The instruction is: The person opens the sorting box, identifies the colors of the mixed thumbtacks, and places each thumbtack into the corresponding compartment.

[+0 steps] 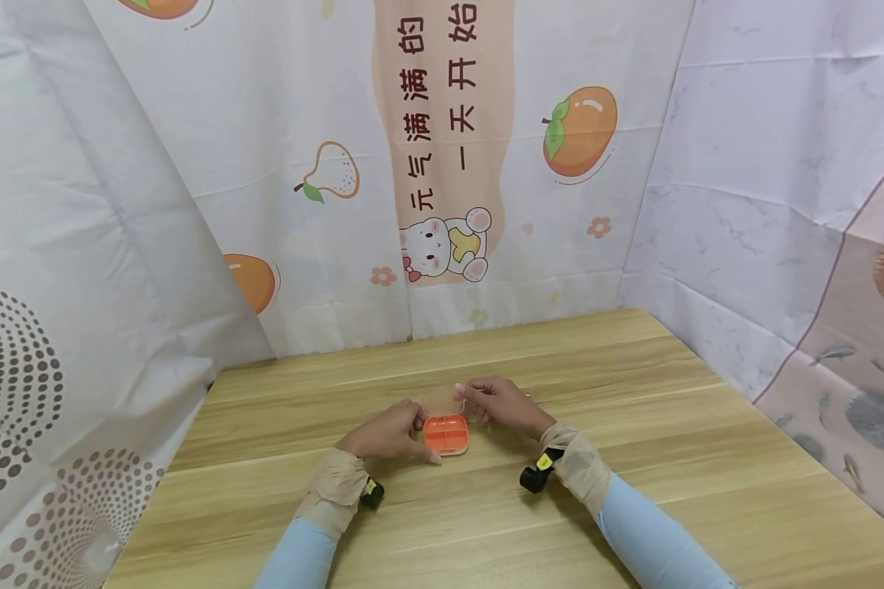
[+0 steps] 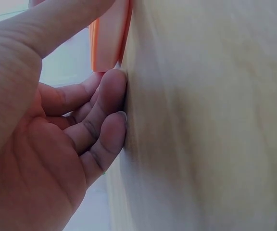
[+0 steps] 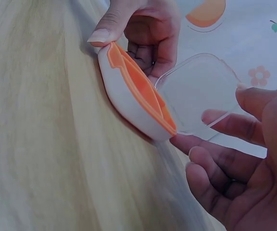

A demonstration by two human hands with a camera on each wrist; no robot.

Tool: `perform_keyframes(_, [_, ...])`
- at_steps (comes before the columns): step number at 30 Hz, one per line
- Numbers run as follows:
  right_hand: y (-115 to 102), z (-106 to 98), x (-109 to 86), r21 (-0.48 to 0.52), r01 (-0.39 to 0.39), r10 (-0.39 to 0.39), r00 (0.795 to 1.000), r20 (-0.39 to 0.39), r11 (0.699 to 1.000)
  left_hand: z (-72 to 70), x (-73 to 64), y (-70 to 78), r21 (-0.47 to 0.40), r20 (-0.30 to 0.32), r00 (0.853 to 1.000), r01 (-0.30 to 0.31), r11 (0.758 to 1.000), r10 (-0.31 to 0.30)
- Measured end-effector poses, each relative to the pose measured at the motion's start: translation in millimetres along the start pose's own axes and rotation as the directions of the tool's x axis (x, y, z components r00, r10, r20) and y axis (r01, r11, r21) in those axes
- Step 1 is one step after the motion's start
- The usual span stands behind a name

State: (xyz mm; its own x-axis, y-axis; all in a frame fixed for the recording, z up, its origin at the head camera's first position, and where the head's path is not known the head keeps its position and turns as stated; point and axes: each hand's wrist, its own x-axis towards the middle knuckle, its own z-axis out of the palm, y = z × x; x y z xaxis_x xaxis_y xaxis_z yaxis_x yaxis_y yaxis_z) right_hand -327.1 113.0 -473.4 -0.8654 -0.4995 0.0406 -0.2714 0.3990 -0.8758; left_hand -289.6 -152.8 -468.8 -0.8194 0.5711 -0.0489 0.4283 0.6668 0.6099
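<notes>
A small pill box with an orange divided inside and a pale outer shell sits on the table, its clear lid raised at the back. My left hand holds the box from the left, thumb at the front corner and fingers behind. The right wrist view shows that thumb on the orange rim. At the lid's right edge, my right hand pinches the clear plastic between thumb and index finger. In the left wrist view only one end of the box appears beyond the fingers.
The wood-grain table extends around both hands. A printed curtain hangs behind its far edge, with more hanging cloth along the right and left sides. Each wrist carries a small black camera.
</notes>
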Motion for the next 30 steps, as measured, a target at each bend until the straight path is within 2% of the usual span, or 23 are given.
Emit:
perform_keyframes(9, [1.0,2.1,0.5,0.039,0.004,-0.004,1.0,-0.003,0.999,0.6,0.0,0.9,-0.005,0.002,1.0,-0.002,1.0,0.002])
perform_keyframes(22, [0.9,2.6,0.3,0.027,-0.018,0.018,1.0,-0.009,0.999,0.9,-0.4,0.7,-0.027,0.004,1.0,-0.003,1.0,0.003])
perform_keyframes(30, [-3.0,-5.7,-1.4,-0.043,-0.026,0.025,0.999,-0.024,0.999,0.8,-0.4,0.8,-0.011,0.0,1.0,-0.005,1.0,0.005])
